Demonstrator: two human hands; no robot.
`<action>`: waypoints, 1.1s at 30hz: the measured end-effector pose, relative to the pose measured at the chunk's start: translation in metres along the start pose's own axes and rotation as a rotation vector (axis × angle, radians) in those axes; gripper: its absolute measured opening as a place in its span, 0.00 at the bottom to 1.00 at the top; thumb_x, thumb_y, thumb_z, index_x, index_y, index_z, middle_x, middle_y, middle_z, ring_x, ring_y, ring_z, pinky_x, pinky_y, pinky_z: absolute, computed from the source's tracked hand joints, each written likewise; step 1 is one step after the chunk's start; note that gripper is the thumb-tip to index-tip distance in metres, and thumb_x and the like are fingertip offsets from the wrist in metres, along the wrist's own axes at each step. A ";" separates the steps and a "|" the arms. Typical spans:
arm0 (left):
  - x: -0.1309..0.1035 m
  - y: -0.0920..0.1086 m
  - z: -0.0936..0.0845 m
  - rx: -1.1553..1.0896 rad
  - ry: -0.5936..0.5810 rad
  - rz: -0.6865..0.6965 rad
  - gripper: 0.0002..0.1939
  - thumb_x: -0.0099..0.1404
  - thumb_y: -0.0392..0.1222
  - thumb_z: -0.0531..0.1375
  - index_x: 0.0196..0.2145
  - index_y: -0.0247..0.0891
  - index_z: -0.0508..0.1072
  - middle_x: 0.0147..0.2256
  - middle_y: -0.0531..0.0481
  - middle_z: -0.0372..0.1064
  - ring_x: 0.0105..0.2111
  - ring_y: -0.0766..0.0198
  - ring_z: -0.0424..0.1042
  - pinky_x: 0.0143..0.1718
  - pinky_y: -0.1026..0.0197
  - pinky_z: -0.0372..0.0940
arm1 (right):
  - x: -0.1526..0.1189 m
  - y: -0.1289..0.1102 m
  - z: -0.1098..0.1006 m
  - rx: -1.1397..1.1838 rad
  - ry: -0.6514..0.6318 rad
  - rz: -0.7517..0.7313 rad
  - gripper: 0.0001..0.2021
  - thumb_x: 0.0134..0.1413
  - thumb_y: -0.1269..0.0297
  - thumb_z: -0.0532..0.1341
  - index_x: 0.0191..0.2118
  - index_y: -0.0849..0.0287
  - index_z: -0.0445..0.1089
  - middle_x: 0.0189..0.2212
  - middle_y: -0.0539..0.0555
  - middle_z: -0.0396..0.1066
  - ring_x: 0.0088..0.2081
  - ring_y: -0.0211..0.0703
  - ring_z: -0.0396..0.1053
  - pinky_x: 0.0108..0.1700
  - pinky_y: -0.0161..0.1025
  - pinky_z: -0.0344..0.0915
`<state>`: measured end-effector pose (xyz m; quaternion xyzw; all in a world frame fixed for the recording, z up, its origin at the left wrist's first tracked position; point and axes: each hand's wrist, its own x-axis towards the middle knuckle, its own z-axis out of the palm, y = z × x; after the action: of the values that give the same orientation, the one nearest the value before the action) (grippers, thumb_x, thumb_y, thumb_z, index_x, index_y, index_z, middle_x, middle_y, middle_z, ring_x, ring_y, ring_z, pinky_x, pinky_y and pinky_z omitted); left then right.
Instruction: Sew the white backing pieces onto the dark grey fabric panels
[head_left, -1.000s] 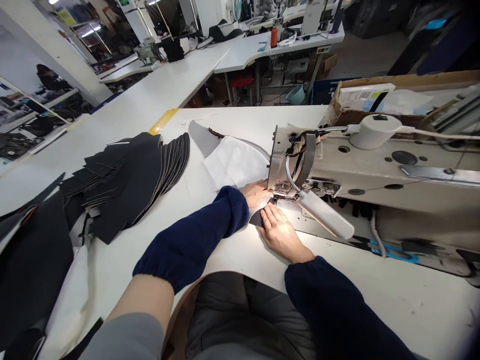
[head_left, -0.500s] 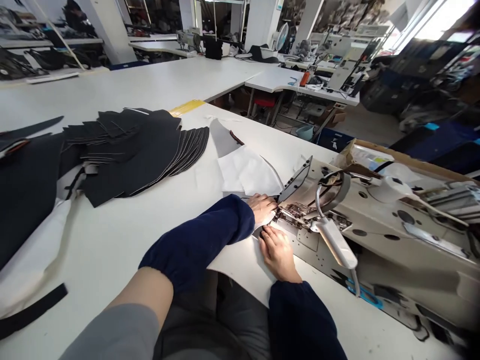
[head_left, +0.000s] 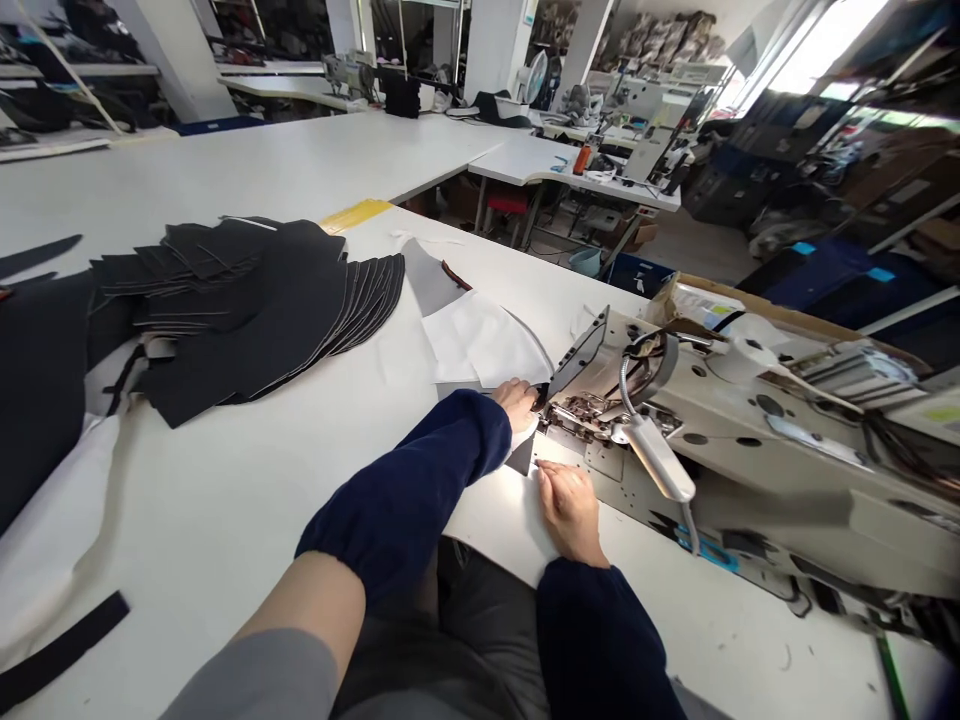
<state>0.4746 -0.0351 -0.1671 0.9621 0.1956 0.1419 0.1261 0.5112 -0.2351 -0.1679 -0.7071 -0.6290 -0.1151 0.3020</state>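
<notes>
Fabric piece point(head_left: 487, 345), white over grey: lies flat on the tabletop point(head_left: 300, 500), its near end running to the left hand beside the sewing machine point(head_left: 720, 400). Curved edge faces the machine; a dark reddish-brown strip point(head_left: 455, 275) sits along the grey part at the far end. A dark grey corner point(head_left: 523, 456) shows between the hands; cannot tell whether it belongs to the same piece.

Left hand point(head_left: 516, 402): on the cloth, close by the needle area, fingers bent and close together. Cannot tell whether the grip is clamped on the cloth or only presses it.

Right hand point(head_left: 571, 508): beside the grey corner, at the near edge of the machine's plate, fingers together and loosely curled. The underside is hidden; cannot tell whether this grip has hold of anything.

Both forearms wear navy sleeve covers point(head_left: 420, 480). A white lamp point(head_left: 660, 455) hangs at the machine head, lighting the work spot. Blue-handled tool point(head_left: 712, 553) lies under the machine arm. Cardboard box point(head_left: 664, 300) stands behind the machine.

Left of the fabric: fanned stack of black panels point(head_left: 285, 310), yellow tape point(head_left: 356, 215) just beyond. Black strip point(head_left: 67, 650) at lower left.
</notes>
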 end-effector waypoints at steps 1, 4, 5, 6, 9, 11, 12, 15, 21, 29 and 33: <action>-0.003 -0.001 0.000 -0.005 0.003 -0.004 0.11 0.57 0.34 0.55 0.39 0.33 0.69 0.39 0.41 0.67 0.43 0.53 0.64 0.45 0.54 0.62 | -0.003 -0.001 -0.001 -0.007 0.004 0.015 0.11 0.62 0.68 0.51 0.37 0.58 0.71 0.37 0.54 0.75 0.41 0.45 0.72 0.49 0.45 0.63; -0.024 -0.006 -0.002 -0.017 0.005 -0.001 0.08 0.56 0.32 0.55 0.35 0.35 0.69 0.36 0.43 0.67 0.41 0.55 0.64 0.44 0.55 0.62 | -0.015 -0.003 -0.007 0.026 0.016 0.061 0.12 0.63 0.66 0.50 0.38 0.58 0.71 0.38 0.56 0.75 0.42 0.47 0.72 0.47 0.46 0.64; -0.036 -0.008 -0.005 -0.020 0.002 0.009 0.08 0.55 0.31 0.54 0.33 0.35 0.69 0.35 0.44 0.66 0.40 0.55 0.64 0.44 0.55 0.62 | -0.019 -0.004 -0.009 0.046 0.018 0.071 0.12 0.63 0.66 0.50 0.39 0.58 0.71 0.39 0.56 0.75 0.43 0.47 0.71 0.47 0.47 0.65; -0.049 -0.011 -0.008 -0.025 -0.002 0.019 0.08 0.54 0.30 0.54 0.32 0.36 0.68 0.34 0.44 0.66 0.39 0.56 0.64 0.43 0.55 0.63 | -0.024 -0.004 -0.011 0.063 0.024 0.076 0.11 0.63 0.66 0.51 0.40 0.58 0.71 0.40 0.56 0.74 0.44 0.48 0.71 0.47 0.47 0.65; -0.094 -0.018 -0.027 -0.052 -0.020 0.040 0.09 0.52 0.28 0.53 0.31 0.37 0.66 0.33 0.47 0.65 0.37 0.58 0.63 0.41 0.56 0.63 | -0.038 -0.009 -0.015 0.100 0.050 0.086 0.10 0.62 0.68 0.53 0.43 0.58 0.70 0.43 0.57 0.73 0.47 0.48 0.69 0.49 0.48 0.65; -0.120 -0.016 -0.044 -0.074 -0.080 0.056 0.08 0.53 0.29 0.53 0.32 0.38 0.66 0.33 0.48 0.65 0.37 0.59 0.63 0.41 0.57 0.63 | -0.047 -0.015 -0.017 0.123 0.055 0.103 0.10 0.62 0.69 0.53 0.45 0.59 0.69 0.45 0.57 0.72 0.49 0.49 0.68 0.50 0.48 0.65; -0.130 -0.013 -0.051 -0.079 -0.126 0.058 0.07 0.53 0.31 0.54 0.32 0.38 0.66 0.34 0.48 0.65 0.37 0.59 0.64 0.40 0.58 0.63 | -0.051 -0.019 -0.017 0.140 0.051 0.119 0.10 0.62 0.68 0.54 0.46 0.59 0.69 0.46 0.57 0.72 0.50 0.49 0.68 0.51 0.49 0.66; -0.143 -0.003 -0.065 -0.021 -0.265 0.006 0.09 0.57 0.45 0.58 0.31 0.38 0.66 0.33 0.48 0.66 0.36 0.58 0.66 0.36 0.59 0.62 | -0.061 -0.032 -0.017 0.241 0.045 0.206 0.12 0.63 0.67 0.52 0.49 0.58 0.68 0.49 0.57 0.70 0.51 0.49 0.67 0.52 0.49 0.66; -0.154 0.019 -0.058 0.048 -0.269 -0.055 0.11 0.65 0.42 0.50 0.26 0.38 0.64 0.28 0.50 0.66 0.30 0.62 0.67 0.30 0.62 0.61 | -0.056 -0.047 -0.006 0.527 0.069 0.536 0.17 0.63 0.59 0.52 0.53 0.59 0.65 0.50 0.60 0.69 0.51 0.50 0.68 0.53 0.49 0.67; -0.242 0.092 -0.055 -0.337 -0.030 0.147 0.11 0.69 0.41 0.48 0.31 0.40 0.66 0.28 0.50 0.68 0.29 0.62 0.69 0.30 0.62 0.63 | -0.031 -0.081 -0.015 1.200 -0.223 0.655 0.20 0.59 0.58 0.55 0.53 0.61 0.67 0.41 0.54 0.72 0.44 0.45 0.68 0.47 0.41 0.66; -0.245 0.122 -0.042 -0.335 -0.158 0.319 0.10 0.70 0.43 0.49 0.33 0.40 0.66 0.28 0.51 0.68 0.28 0.61 0.70 0.28 0.61 0.64 | -0.067 -0.067 -0.057 1.253 -0.116 0.687 0.23 0.62 0.49 0.49 0.50 0.61 0.68 0.41 0.54 0.71 0.44 0.44 0.65 0.48 0.40 0.62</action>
<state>0.2868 -0.2368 -0.1466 0.9546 0.0045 0.1146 0.2749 0.4474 -0.3204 -0.1405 -0.5639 -0.3336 0.4070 0.6365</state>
